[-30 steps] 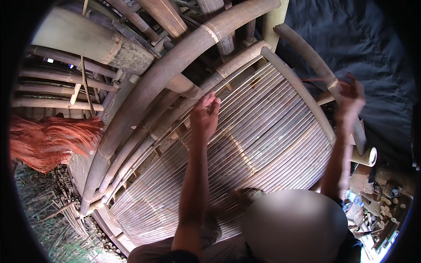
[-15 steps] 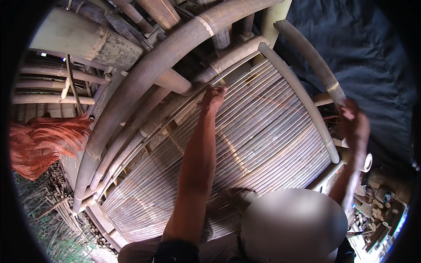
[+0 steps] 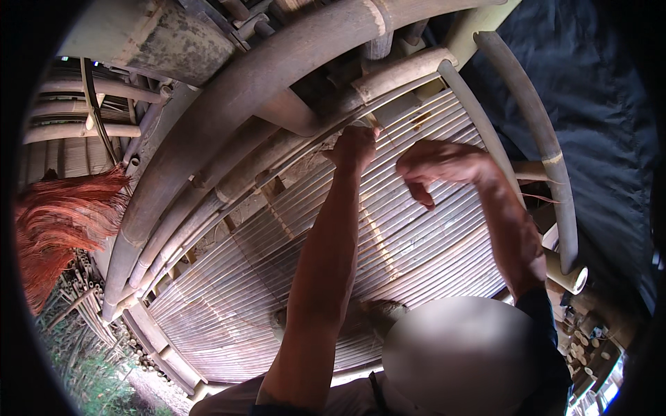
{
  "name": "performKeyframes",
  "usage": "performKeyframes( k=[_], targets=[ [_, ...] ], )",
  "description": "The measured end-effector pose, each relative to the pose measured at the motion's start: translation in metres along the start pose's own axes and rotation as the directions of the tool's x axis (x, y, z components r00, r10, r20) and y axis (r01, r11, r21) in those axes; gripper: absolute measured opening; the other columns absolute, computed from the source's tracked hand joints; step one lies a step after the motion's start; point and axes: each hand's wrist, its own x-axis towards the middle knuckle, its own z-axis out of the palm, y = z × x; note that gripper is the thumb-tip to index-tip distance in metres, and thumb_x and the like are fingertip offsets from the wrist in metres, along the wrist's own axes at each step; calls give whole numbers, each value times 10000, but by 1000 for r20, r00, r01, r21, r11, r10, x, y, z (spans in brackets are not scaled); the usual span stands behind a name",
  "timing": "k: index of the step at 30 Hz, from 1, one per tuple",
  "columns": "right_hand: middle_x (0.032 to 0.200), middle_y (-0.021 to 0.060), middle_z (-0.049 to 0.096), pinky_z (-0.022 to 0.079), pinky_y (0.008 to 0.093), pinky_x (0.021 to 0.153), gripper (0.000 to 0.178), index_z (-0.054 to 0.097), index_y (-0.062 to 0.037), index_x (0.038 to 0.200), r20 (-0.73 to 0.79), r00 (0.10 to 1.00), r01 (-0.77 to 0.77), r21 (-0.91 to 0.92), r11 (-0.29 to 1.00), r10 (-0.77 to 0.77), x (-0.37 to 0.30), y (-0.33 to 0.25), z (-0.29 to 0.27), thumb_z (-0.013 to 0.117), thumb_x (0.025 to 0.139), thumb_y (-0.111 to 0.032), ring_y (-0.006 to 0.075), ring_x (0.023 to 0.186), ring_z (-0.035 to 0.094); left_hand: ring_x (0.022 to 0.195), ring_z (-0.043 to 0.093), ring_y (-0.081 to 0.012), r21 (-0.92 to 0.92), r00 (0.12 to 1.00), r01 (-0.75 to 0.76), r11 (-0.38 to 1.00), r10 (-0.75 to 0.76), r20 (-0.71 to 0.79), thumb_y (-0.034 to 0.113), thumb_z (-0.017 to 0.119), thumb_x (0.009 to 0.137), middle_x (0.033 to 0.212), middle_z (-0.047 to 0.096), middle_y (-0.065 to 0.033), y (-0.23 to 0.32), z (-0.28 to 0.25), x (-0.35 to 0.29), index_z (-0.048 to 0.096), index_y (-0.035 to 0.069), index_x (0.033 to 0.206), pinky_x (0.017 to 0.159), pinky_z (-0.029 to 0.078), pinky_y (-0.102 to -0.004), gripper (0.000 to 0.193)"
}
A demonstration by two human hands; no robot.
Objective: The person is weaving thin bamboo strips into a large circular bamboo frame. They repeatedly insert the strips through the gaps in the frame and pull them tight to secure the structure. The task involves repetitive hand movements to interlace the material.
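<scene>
**Close work at the upper edge of the slatted bamboo panel (image 3: 444, 243)**

The step in hand looks like close handwork where the slats meet the upper bamboo rail (image 3: 406, 75). The left hand (image 3: 355, 148) is drawn into a fist beside that rail; what its fingers have hold of, if anything, cannot be told. The right hand (image 3: 447, 163) hangs over the slats just beside it, wrist bent, fingers curled downward with one digit apart from the others. No object shows in them, though a thin strand could be hidden, so their grip is also uncertain. The next move probably calls for a steady left hand and fine finger control from the right, without snagging on the slats.

The panel lies in front of the person, framed by the upper rail and a narrower curved rail (image 3: 479, 118) at its right end. Its thin, pale slats run diagonally, closely set, with a light band (image 3: 378, 239) crossing them. A reddish strand (image 3: 541, 199) shows beside the outer curved bamboo piece (image 3: 534, 114); a bundle of red fibres (image 3: 62, 222) lies far left.
</scene>
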Motion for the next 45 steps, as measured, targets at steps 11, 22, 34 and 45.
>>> performKeyframes(
  k=[11,22,34,45],
  targets=[
    [726,164,661,519,464,746,199,650,-47,831,-442,865,-461,-887,-31,-236,-35,7,-19,546,921,-191,336,764,681,1061,642,-285,-10,997,-47,999,47,55,635,568,858,1054,702,-160,28,-16,-21,660,-27,1000,1050,381,-365,683],
    [782,129,627,514,416,742,124,584,-64,906,-498,782,-566,-819,-92,-375,-51,18,-56,604,888,-185,295,782,648,1155,593,-310,-57,996,-61,997,57,-73,600,489,883,1178,668,-102,20,4,-12,705,147,1013,1024,252,-689,518],
    [1333,158,543,383,418,1074,574,460,-82,1397,-466,556,615,-327,718,-688,103,109,-108,624,850,-141,248,1251,498,1224,493,-255,70,517,256,964,-76,-853,376,578,931,1206,598,-40,-177,-87,-147,608,165,1215,1056,278,-552,356],
    [1422,132,505,281,362,1135,429,461,-48,1405,-584,650,-524,-808,271,-486,132,86,-86,419,993,-156,247,1334,442,1063,605,-256,374,885,244,895,-47,-464,372,500,965,1076,656,-59,-306,-146,-178,612,180,1174,967,373,-577,305]
  ],
)
